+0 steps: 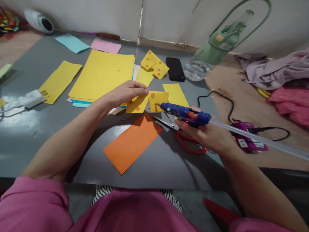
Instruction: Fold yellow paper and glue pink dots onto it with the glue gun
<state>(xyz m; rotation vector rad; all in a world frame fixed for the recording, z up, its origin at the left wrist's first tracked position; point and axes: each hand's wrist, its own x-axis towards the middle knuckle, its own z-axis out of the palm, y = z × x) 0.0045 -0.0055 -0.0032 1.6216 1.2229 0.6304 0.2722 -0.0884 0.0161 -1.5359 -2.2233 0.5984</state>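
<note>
Left hand [130,91] pinched spotted yellow paper [161,97] near its upper-left corner; right hand [207,137], farther off, gripped blue glue gun [177,111], nozzle pointing left over it.

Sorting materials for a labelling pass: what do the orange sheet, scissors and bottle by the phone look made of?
Orange sheet: matte paper or thin card; flat, crisp cut edges.
Scissors: shiny metal blades, likely steel; smooth red handles, probably plastic.
Bottle: see-through, glossy lower body, clear plastic or glass, can't tell; green upper part looks like plastic.
</note>
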